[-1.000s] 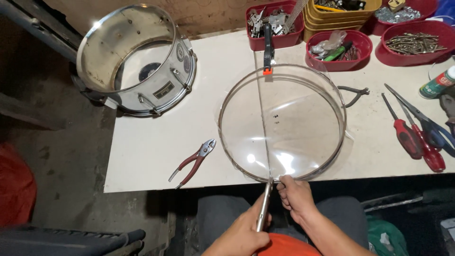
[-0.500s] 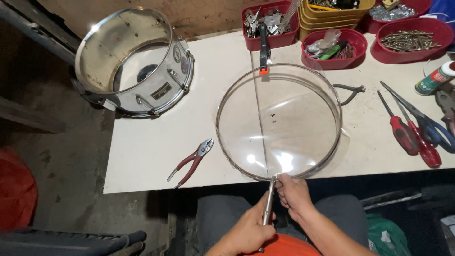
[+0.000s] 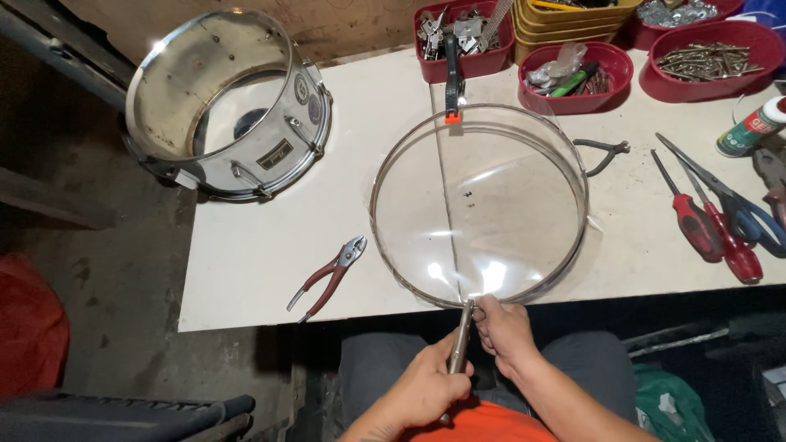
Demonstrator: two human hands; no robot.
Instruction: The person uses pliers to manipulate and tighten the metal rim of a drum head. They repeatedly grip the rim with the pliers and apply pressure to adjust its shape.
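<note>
A round metal hoop with a clear film over it [image 3: 479, 200] lies on the white table [image 3: 262, 245], its near rim over the table's front edge. A small black and orange clamp [image 3: 451, 78] grips the far rim. My left hand [image 3: 426, 385] is shut on the handle of a metal tool [image 3: 461, 340] whose tip meets the hoop's near rim. My right hand [image 3: 503, 327] pinches the rim and the tool's tip just beside it.
A silver drum shell [image 3: 229, 106] overhangs the table's far left corner. Red-handled pliers [image 3: 327, 277] lie left of the hoop. Two red screwdrivers [image 3: 712, 225], blue scissors [image 3: 737, 205], a spray can [image 3: 749, 127] sit right. Red and yellow bins of hardware [image 3: 577, 74] line the back.
The view has shifted slightly; my hands and the tool stay at the hoop's near rim, with my left hand a little further up the handle.
</note>
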